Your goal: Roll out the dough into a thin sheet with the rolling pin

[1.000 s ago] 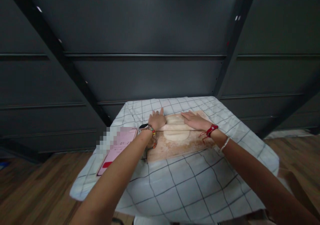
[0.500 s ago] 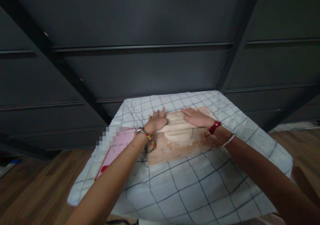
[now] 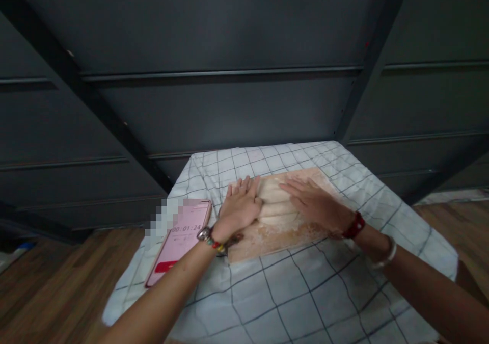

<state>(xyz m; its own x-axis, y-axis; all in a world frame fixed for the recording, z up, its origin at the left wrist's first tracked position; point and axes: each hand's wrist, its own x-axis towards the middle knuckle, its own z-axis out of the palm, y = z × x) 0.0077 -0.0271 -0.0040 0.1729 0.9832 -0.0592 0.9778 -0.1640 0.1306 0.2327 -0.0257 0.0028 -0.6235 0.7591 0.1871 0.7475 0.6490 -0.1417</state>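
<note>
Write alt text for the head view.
Bare left hand and right hand lie palms down over a pale cylindrical rolling pin across flattened white dough on a floury brown board; a pink phone lies at left on white gridded cloth.

Pale flattened dough (image 3: pixel 272 193), rolling pin (image 3: pixel 279 210) across

A phone (image 3: pixel 185 237) with a pink screen lies on a checked cloth (image 3: pixel 275 303), near dark panels (image 3: pixel 229 114) and brown flooring (image 3: pixel 64 288).

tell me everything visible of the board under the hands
The board is flat, light-brown and wooden-looking, with whitish smears and darker patches. It lies slightly askew on the checked cloth. Pale dough rests on it under a rolling pin; the left hand and right hand hide parts of the board.
</note>
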